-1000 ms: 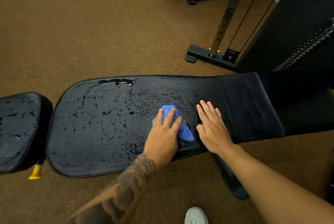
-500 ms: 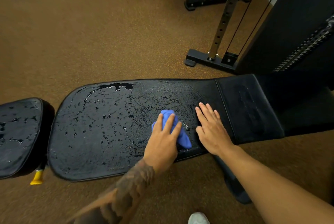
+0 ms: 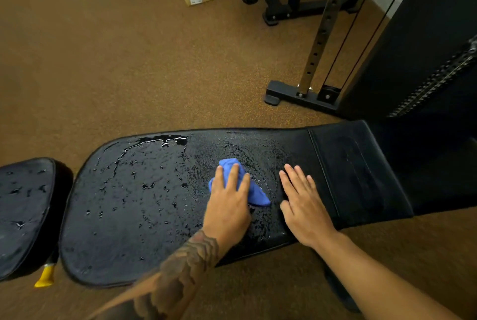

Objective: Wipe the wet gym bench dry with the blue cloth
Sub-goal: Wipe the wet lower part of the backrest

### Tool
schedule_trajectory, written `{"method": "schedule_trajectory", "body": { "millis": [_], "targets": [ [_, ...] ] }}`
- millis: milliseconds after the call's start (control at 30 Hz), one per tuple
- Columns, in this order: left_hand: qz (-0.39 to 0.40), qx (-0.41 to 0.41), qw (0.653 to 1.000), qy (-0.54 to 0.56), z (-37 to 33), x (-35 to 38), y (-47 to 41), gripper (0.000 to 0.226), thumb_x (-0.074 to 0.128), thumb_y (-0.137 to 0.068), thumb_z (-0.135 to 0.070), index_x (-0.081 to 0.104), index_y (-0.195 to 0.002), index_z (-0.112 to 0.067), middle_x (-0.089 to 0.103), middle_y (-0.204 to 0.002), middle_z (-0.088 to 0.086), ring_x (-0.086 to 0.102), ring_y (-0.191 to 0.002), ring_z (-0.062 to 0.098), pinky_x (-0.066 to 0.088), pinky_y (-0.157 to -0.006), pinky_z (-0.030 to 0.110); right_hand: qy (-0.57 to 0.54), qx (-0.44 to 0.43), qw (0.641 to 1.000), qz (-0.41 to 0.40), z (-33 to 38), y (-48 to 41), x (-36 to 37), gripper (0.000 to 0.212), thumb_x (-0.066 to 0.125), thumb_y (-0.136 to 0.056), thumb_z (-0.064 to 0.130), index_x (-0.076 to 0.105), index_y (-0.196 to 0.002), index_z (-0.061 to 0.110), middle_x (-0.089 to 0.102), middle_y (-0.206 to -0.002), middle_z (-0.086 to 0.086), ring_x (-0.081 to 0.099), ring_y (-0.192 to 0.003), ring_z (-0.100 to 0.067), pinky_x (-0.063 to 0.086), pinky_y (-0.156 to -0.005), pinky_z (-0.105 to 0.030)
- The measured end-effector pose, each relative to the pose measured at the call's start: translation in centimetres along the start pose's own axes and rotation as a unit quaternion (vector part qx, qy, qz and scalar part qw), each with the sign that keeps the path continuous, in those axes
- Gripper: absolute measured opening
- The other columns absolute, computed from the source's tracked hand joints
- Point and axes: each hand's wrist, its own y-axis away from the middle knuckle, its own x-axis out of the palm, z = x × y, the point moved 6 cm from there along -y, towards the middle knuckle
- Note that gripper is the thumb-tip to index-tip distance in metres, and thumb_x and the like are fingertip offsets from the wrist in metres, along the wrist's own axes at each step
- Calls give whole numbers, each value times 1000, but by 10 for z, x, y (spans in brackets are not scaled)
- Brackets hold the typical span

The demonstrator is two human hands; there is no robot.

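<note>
Blue cloth [image 3: 255, 194] lies bunched under the left hand [image 3: 228, 206], whose straight fingers press it onto the gym bench [image 3: 129, 216]; it has edged only slightly away from the right hand [image 3: 305, 210], resting flat-palmed just beside. Left of the grip, beaded water sits untouched, so most wiping remains

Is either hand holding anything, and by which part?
Nothing is gripped: the left hand presses flat on the cloth's middle, the right hand lies flat on the bench.
</note>
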Motion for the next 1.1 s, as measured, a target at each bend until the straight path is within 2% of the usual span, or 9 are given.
{"method": "schedule_trajectory", "body": {
  "millis": [100, 200, 367, 533, 633, 700, 767, 900, 1100],
  "targets": [
    [4, 23, 1000, -4, -13, -5, -47, 65, 42, -80, -12, 36, -145, -8, 24, -155, 20, 15, -139, 54, 23, -112, 57, 8, -2, 1000, -8, 0, -1, 0, 69, 24, -83, 28, 26, -149, 10, 16, -159, -5, 6, -147, -20, 2, -117, -39],
    [0, 11, 1000, -27, 4, -12, -90, 65, 43, -87, -11, 25, -149, -14, 11, -160, 13, 4, -143, 46, 19, -114, 52, 15, -3, 1000, -12, -1, -1, 1, 67, 26, -84, 28, 26, -149, 11, 15, -159, -3, 5, -147, -18, 3, -117, -39],
    [-10, -49, 999, -10, 66, -22, -106, 63, 41, -85, -8, 30, -147, -13, 16, -158, 14, 9, -141, 48, 18, -115, 54, 8, -4, 1000, -8, -1, 0, 2, 67, 22, -86, 30, 20, -151, 14, 9, -160, 1, -2, -147, -14, 0, -119, -38],
    [-56, -81, 995, 22, 79, -22, -48, 62, 44, -83, -6, 34, -145, -7, 21, -155, 21, 13, -139, 52, 17, -115, 55, 5, 3, 1000, 0, 0, 1, 2, 67, 20, -86, 31, 18, -151, 15, 8, -160, 2, -4, -147, -12, -2, -118, -36],
    [-31, -43, 998, 19, 46, -11, -12, 66, 41, -83, -6, 30, -148, -9, 16, -158, 19, 8, -141, 51, 14, -115, 56, 5, 6, 1000, 4, 0, 1, 0, 67, 20, -86, 31, 17, -151, 15, 7, -160, 2, -6, -146, -10, -4, -118, -34],
    [-26, -1, 1000, 7, 31, -4, -3, 66, 35, -79, -10, 37, -145, -8, 25, -155, 21, 17, -139, 53, 24, -112, 60, 8, 6, 1000, 7, 1, 1, 0, 68, 20, -85, 32, 18, -151, 15, 8, -160, 2, -5, -146, -11, -4, -118, -33],
    [-21, 2, 1000, 22, 30, -4, -4, 67, 32, -79, -12, 36, -146, -10, 23, -156, 19, 14, -141, 52, 26, -112, 59, 13, 6, 1000, 12, 0, 0, 0, 69, 19, -85, 33, 18, -151, 15, 8, -160, 2, -5, -146, -11, -5, -118, -33],
    [11, 13, 998, 54, 37, -5, -5, 61, 43, -92, -13, 25, -150, -16, 8, -161, 12, -1, -146, 41, 15, -118, 50, 18, 14, 999, 45, 3, 0, -5, 68, 20, -87, 32, 11, -152, 15, 2, -161, 1, -10, -146, -11, -7, -118, -33],
    [17, 24, 989, 143, 55, -22, 1, 65, 59, -89, -21, 31, -147, -9, 17, -158, 16, 11, -146, 35, 19, -118, 44, 17, 59, 996, 65, 25, -12, -21, 63, 39, -92, 28, 19, -150, 14, 11, -159, -3, 3, -147, -18, 4, -119, -40]
  ]
}}
